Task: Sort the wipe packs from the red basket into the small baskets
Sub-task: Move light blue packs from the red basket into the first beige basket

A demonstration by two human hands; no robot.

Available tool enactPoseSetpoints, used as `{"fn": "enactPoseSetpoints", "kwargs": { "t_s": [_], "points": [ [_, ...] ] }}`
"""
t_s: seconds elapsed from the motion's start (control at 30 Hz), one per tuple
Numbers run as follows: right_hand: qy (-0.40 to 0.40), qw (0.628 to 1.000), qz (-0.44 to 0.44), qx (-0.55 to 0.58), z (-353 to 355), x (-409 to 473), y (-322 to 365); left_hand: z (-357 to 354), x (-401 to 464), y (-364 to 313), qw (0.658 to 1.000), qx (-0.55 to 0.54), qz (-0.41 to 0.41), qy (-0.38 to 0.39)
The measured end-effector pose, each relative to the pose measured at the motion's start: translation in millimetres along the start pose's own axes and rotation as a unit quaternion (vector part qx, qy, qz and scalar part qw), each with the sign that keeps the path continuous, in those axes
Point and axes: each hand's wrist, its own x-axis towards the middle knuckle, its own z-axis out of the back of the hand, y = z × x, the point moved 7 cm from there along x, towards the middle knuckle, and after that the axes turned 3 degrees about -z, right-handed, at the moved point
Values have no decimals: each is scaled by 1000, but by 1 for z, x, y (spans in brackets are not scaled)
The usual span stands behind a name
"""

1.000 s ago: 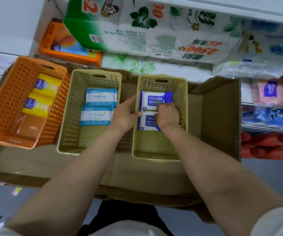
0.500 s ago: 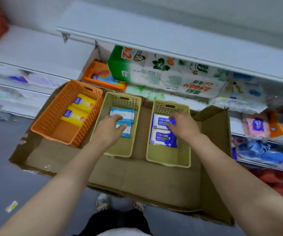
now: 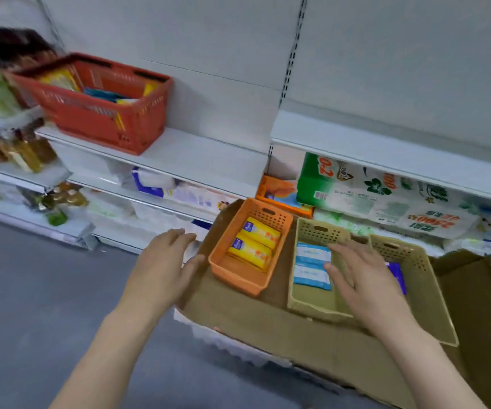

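The red basket (image 3: 96,113) sits on a white shelf at the upper left, with several packs inside. On a cardboard box (image 3: 267,329) stand three small baskets. The orange basket (image 3: 232,273) holds two yellow packs (image 3: 253,246). The middle beige basket (image 3: 306,302) holds two light-blue packs (image 3: 310,265). The right beige basket (image 3: 424,278) shows a dark-blue pack (image 3: 397,276), partly hidden. My left hand (image 3: 161,267) hovers empty with fingers spread, left of the box. My right hand (image 3: 362,278) is above the beige baskets, fingers straight, holding nothing.
White shelves (image 3: 179,154) run along the back. A large tissue-roll pack (image 3: 386,199) and an orange box (image 3: 279,193) lie on the lower shelf behind the baskets. Bottles (image 3: 28,152) fill the shelves at far left. Grey floor (image 3: 31,305) lies to the left.
Both hands have come out of the beige baskets and moved left, empty. The view has swung up and left, bringing the red basket into sight.
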Motion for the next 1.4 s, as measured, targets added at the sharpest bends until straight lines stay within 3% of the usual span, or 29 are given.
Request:
{"fn": "enactPoseSetpoints", "kwargs": {
  "t_s": [0.13,0.37,0.8,1.13,1.4],
  "points": [
    [10,999,37,29,-26,10,108,68,-6,89,998,57,10,-25],
    [7,995,90,48,-68,89,237,131,38,204,996,89,21,-22],
    [-22,988,112,108,-137,359,445,230,299,361,993,104,-44,-21],
    [-20,992,58,106,-178,507,511,232,473,438,994,62,-93,8],
    [115,991,-38,53,-263,617,551,191,602,489,982,29,-138,127]
  ]
}}
